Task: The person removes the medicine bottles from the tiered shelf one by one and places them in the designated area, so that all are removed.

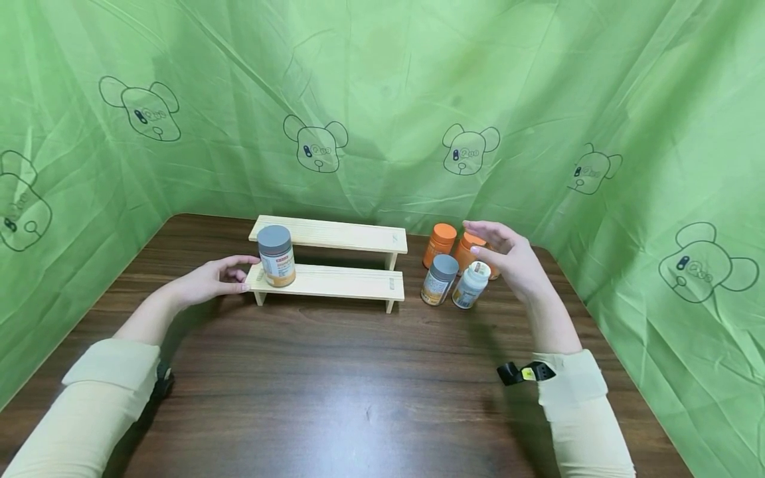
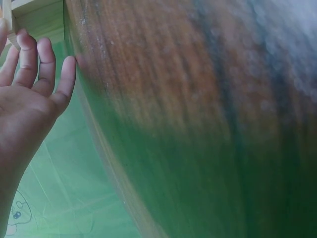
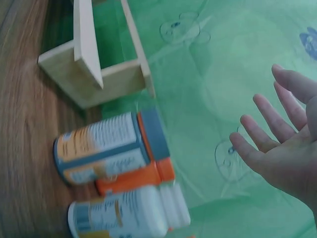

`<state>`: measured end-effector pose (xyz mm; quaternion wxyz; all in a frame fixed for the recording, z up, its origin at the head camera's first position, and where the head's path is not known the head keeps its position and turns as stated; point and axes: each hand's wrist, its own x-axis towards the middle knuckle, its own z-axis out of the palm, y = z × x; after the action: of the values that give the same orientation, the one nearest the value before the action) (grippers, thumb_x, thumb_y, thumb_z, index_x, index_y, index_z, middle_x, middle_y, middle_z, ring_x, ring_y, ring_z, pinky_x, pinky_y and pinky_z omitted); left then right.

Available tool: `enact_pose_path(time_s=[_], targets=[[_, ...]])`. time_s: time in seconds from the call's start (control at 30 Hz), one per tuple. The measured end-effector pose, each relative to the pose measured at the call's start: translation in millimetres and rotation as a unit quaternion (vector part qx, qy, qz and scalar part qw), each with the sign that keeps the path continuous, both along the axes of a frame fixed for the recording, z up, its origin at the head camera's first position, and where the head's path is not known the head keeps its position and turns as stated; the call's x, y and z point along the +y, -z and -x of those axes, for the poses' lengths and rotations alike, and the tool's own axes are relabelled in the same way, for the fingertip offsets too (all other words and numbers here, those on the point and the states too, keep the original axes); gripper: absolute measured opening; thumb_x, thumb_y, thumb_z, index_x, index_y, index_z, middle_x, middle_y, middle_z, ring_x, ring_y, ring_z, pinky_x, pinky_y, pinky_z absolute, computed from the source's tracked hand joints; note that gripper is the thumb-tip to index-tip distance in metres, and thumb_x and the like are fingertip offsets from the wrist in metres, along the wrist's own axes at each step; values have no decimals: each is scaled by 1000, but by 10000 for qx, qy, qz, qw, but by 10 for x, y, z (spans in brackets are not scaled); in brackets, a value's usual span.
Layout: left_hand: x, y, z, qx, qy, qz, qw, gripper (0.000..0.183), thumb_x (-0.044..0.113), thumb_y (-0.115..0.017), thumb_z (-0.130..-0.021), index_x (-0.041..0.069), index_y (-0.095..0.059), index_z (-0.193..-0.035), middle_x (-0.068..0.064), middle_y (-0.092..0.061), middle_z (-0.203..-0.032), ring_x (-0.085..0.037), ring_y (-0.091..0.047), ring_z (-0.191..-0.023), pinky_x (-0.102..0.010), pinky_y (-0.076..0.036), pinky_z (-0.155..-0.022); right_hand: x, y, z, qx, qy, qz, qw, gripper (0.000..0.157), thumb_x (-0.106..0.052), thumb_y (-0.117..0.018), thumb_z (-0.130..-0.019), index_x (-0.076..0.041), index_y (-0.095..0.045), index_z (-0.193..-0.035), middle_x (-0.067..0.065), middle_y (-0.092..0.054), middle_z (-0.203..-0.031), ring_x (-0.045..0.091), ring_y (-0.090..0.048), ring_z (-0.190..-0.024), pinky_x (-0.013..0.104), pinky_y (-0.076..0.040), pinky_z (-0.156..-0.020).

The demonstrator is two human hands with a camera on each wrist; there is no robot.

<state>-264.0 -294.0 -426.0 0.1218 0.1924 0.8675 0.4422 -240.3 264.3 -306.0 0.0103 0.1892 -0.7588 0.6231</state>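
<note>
My left hand (image 1: 210, 281) is at the left end of the two-step wooden shelf (image 1: 346, 281), thumb at the front edge of the lower step and index finger behind it, gripping that end. On the lower step, just beside those fingers, stands a grey-capped jar (image 1: 277, 257) with a white and orange label. Over the group of bottles hovers my right hand (image 1: 509, 257), fingers spread and holding nothing. Beneath and beside it are another grey-capped jar (image 1: 439, 281), a white bottle (image 1: 471, 287) and orange bottles (image 1: 439, 244), one partly hidden behind the hand.
The dark wooden table (image 1: 335, 385) carries everything. Green cloth (image 1: 382, 66) with bear drawings hangs round the back and sides. The upper step (image 1: 335, 234) stands behind the lower one, close to the back cloth.
</note>
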Motion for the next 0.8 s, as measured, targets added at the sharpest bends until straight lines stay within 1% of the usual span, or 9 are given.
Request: enact_pose_path(time_s=[0.1,0.27,0.37,0.47,0.5,0.6,0.67,0.73,0.8], targets=[[0,3,1,10,25,-8,10000,60,23,-66,-89,11,-39,-141,-11,-61,-99,-11,-57,-90,-24,-42,-77,-111,-52,-8,-41,-36,161,9999,46,-4,-65,-88,-5,-52,-132,8,-50,-138,26,-41,-131,27,-42,-96],[-4,11,4,-15,30,-39,10000,60,23,-66,-89,11,-39,-141,-12,-61,-99,-10,-57,-90,-24,-42,-76,-334,-110,-28,31,-12,44,10000,46,-10,-68,-87,-10,-54,-131,2,-53,-136,19,-44,-129,36,-35,-103],[-6,18,6,-15,48,-61,10000,60,22,-66,-89,11,-39,-141,-12,-60,-99,-10,-57,-89,-24,-42,-76,-474,-123,-38,102,-172,96,9998,46,-9,-68,-87,-10,-55,-131,2,-53,-136,18,-44,-129,34,-38,-101],[-9,25,10,3,89,-73,9999,60,21,-65,-90,10,-38,-142,-12,-60,-99,-10,-57,-88,-24,-43,-75,-608,-143,-52,128,-366,324,9987,47,-6,-67,-87,-9,-54,-131,3,-53,-137,20,-44,-129,31,-44,-95],[-8,28,12,3,98,-82,9999,60,21,-65,-90,10,-38,-142,-12,-60,-99,-10,-57,-88,-25,-43,-75,-652,-152,-56,118,-414,409,9982,47,-5,-67,-87,-9,-53,-131,3,-53,-137,20,-44,-129,31,-44,-95],[-8,30,15,-1,113,-103,9999,60,20,-65,-90,9,-38,-142,-12,-60,-99,-9,-57,-88,-25,-43,-74,-777,-175,-70,114,-471,574,9972,49,-4,-67,-86,-10,-53,-132,4,-52,-137,21,-45,-129,37,-41,-99],[-7,31,17,-3,113,-103,9999,60,19,-65,-89,9,-38,-142,-12,-60,-99,-9,-57,-87,-25,-43,-74,-859,-185,-72,143,-457,569,9972,50,-5,-68,-86,-12,-53,-133,3,-53,-137,21,-46,-128,40,-36,-103],[-8,28,15,9,109,-91,9999,60,20,-65,-89,9,-38,-142,-12,-61,-98,-9,-57,-88,-24,-43,-75,-941,-185,-66,190,-485,593,9969,51,-5,-68,-86,-12,-52,-133,3,-53,-136,22,-46,-128,42,-33,-105],[-11,22,7,32,120,-80,9999,60,20,-65,-90,8,-38,-142,-12,-61,-98,-9,-57,-88,-24,-43,-75,-1029,-181,-57,207,-527,588,9967,51,-5,-68,-86,-12,-52,-133,4,-53,-136,22,-46,-127,42,-33,-104]])
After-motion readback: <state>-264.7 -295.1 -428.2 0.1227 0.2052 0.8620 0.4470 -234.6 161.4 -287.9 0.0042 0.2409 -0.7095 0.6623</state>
